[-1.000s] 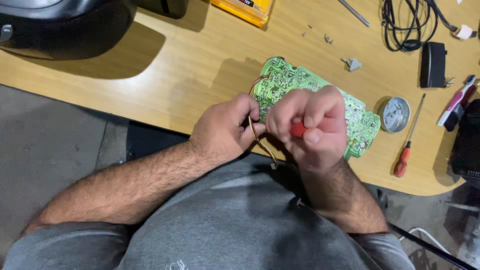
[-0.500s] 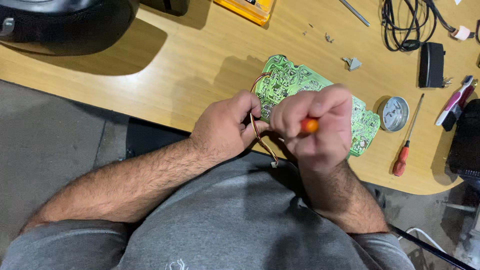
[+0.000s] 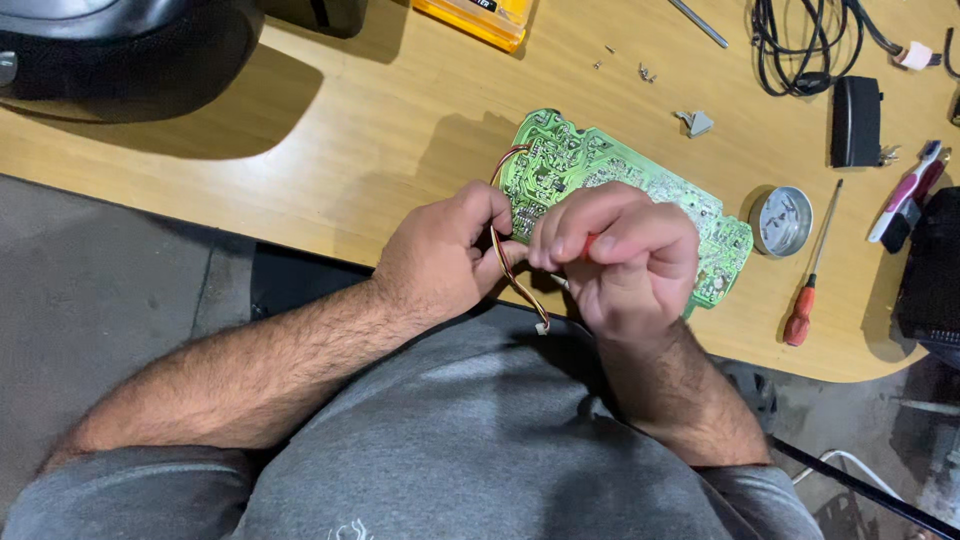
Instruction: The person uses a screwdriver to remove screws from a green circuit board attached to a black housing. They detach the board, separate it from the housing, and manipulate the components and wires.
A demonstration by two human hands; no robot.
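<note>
We look down on a wooden table that fills the upper part of the view, with a large black rounded appliance at its far left corner. Near the table's front edge lies a green circuit board, tilted diagonally, its solder side up. Both of our hands meet at the board's near edge.

Our left hand is curled, its fingers pressed together around a thin bundle of red and pale wires that runs from the board's left end, passes through the fingers, and hangs down past the table edge to a small white connector. Our right hand is closed into a fist, fingers wrapped tight around a red-handled tool; only a sliver of red shows between them, and we cannot tell where its tip rests.

To the right of the board sit a black adapter and coiled black cable, then a round metal tin, and just beside it a red-handled screwdriver. A pink and white pen-like tool lies at the right edge. A few small screws lie farther back.
</note>
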